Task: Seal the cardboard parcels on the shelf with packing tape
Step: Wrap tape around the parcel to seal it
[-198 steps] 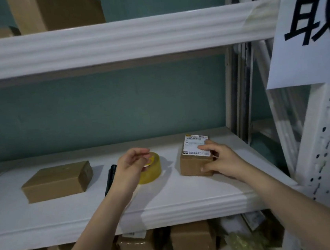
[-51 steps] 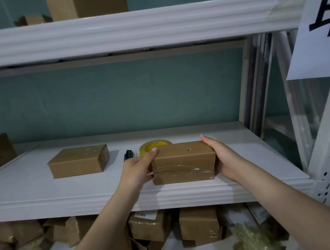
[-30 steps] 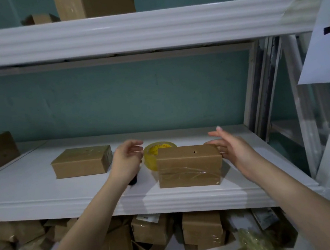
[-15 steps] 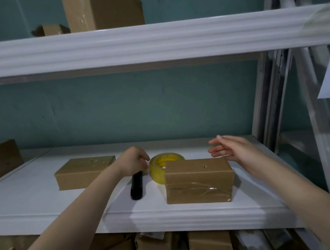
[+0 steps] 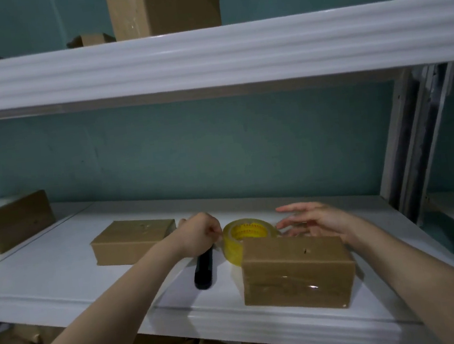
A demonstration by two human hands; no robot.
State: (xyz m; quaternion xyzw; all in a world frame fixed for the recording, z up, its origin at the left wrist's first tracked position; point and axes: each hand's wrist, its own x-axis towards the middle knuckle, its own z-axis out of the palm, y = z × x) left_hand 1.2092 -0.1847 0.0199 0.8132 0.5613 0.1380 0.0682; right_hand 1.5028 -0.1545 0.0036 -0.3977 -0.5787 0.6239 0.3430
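Presently, head view: the parcel [image 5: 296, 271] sits at the shelf's [image 5: 62, 272] front edge, right of centre, with the roll [image 5: 233, 249] just behind it. The left hand [image 5: 199, 233] grip is curled at the roll's rim, probably hunting the tape end; whether it pinches, I cannot tell. The right hand [image 5: 318, 222] is spread, hovering behind the parcel, likely to steady the roll.

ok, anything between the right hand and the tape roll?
Nothing visible. The open right hand hovers just right of the tape roll, fingertips by its rim. The taped parcel sits in front of the roll, not between them. The left hand is at the roll's left rim.
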